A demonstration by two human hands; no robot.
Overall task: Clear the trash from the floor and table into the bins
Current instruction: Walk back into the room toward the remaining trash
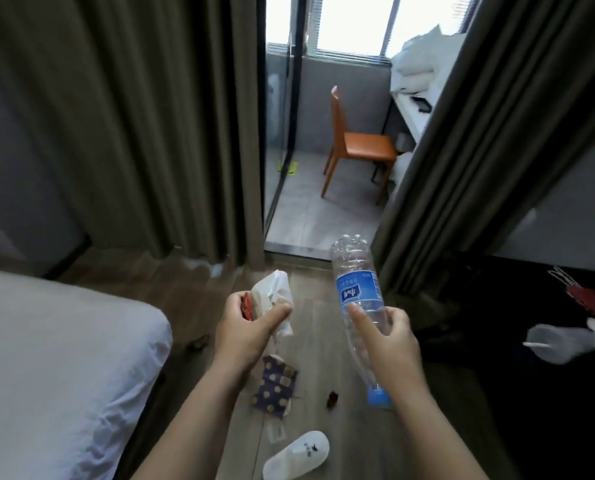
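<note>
clear plastic bottle (357, 299), cap down, gripped by my right hand (389, 341), fingers curled round it; my left hand (247, 327) pinches crumpled white wrapper (275, 299) over wood floor (323, 427).

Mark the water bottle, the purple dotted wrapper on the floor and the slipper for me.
water bottle (358, 289), head view, on its blue label.
purple dotted wrapper (276, 386), head view, on its middle.
slipper (296, 455), head view, on its white upper.
</note>
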